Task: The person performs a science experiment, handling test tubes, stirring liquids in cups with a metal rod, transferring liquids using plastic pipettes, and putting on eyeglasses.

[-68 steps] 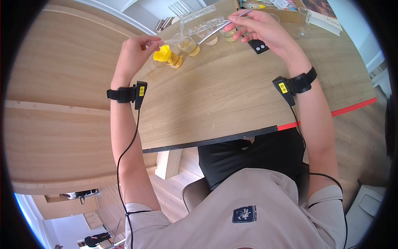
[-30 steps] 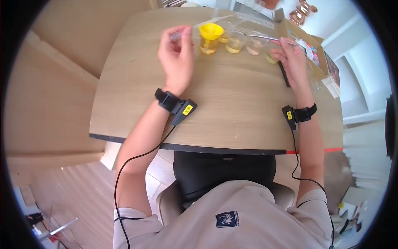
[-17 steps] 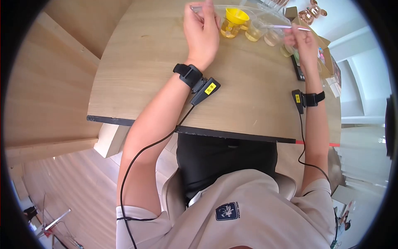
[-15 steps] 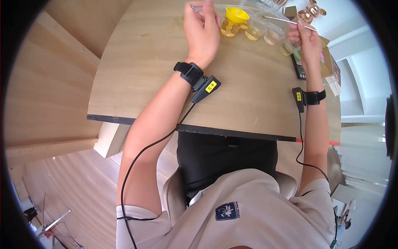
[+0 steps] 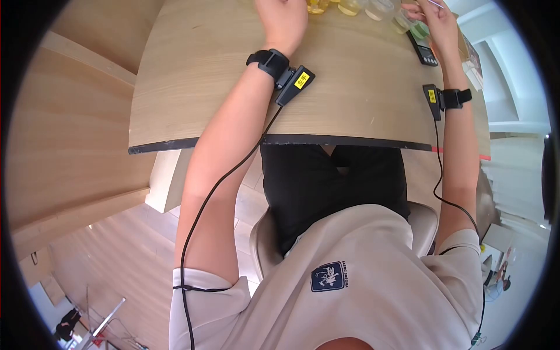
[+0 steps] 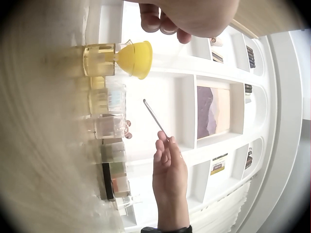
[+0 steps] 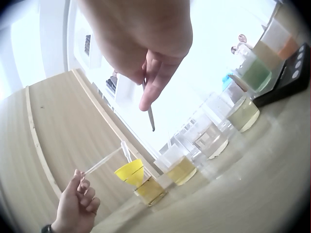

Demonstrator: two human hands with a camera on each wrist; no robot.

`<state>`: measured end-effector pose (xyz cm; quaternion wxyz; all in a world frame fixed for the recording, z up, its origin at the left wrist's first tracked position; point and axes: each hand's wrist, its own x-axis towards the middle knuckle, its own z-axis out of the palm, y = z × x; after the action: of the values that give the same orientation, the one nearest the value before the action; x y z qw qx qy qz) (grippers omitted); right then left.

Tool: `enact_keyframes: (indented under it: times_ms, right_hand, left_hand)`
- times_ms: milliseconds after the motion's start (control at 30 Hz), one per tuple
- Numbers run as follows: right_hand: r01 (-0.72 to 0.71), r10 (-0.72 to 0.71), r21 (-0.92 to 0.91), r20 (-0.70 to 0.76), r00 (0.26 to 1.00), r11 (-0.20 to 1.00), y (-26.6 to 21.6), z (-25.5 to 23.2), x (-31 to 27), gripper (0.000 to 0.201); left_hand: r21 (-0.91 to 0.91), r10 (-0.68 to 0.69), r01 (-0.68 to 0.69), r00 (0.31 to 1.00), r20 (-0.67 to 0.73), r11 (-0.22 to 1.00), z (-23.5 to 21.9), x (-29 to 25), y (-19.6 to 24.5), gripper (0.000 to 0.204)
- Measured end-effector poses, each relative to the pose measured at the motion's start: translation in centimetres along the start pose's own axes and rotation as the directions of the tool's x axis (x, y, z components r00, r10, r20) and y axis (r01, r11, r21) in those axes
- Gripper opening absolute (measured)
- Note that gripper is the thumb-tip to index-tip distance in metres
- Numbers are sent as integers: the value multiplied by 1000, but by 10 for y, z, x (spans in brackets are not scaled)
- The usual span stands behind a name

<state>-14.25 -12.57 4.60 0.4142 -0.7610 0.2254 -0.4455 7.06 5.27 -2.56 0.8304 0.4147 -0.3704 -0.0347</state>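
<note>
My left hand (image 5: 284,23) is at the head view's top edge, fingers partly cut off. In the right wrist view it pinches a clear plastic dropper (image 7: 103,161), whose far end reaches above a yellow funnel (image 7: 130,172). This funnel sits in the mouth of a glass beaker (image 7: 150,191) of amber liquid. My right hand (image 6: 170,179) pinches a thin metal rod (image 6: 155,118) in the air, its tip slanting up toward the funnel side. Beside the funnel beaker stand a cup of yellowish liquid (image 7: 181,171), a cup of nearly clear liquid (image 7: 212,141) and a pale yellow one (image 7: 244,115).
A black scale (image 5: 423,49) lies near my right hand, with a green-filled cup (image 7: 256,75) beside it. An open cardboard box (image 5: 465,48) stands at the right side. The table's dark front edge (image 5: 350,142) runs before my lap.
The head view tilts down, so hands and cups shift to its top edge. Since the oldest frame, the left hand's dropper has left the cups, and the right hand has drawn the rod rightward.
</note>
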Motion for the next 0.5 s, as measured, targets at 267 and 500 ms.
enact_keyframes:
  times_ms: [267, 500]
  right_hand:
    - [21, -16, -92, 48, 999, 996, 1, -3, -5, 15]
    - [-81, 81, 0, 88, 993, 997, -10, -2, -7, 14]
  left_hand:
    - [27, -38, 39, 999, -23, 999, 2, 1, 10, 12]
    - [-69, 136, -138, 990, -39, 988, -1, 11, 25, 22]
